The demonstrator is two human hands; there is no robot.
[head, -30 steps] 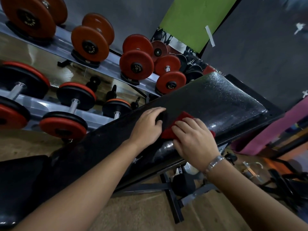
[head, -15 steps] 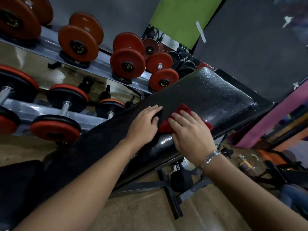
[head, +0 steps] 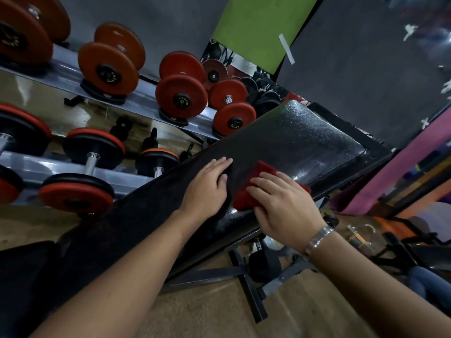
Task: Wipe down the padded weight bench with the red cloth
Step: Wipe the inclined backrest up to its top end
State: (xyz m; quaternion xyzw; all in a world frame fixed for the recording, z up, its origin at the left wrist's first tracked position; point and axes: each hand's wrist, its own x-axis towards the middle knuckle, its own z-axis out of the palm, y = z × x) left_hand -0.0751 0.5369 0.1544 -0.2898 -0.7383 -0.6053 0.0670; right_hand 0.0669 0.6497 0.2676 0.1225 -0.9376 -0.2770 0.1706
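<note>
The black padded weight bench runs diagonally from lower left to upper right, its far end shiny. A red cloth lies on the pad near the middle. My right hand lies flat on top of the cloth with straight fingers pressing it down; most of the cloth is hidden under the palm. My left hand rests flat on the pad just left of the cloth, fingers straight, holding nothing.
A two-tier dumbbell rack with red and black dumbbells stands close along the bench's left side. The bench's metal frame and feet sit on the wooden floor below. Other gym gear lies at the right, under a pink pad.
Both hands keep their pose on the pad. The view has shifted a little, and the right hand with the cloth has slid slightly along the bench.
</note>
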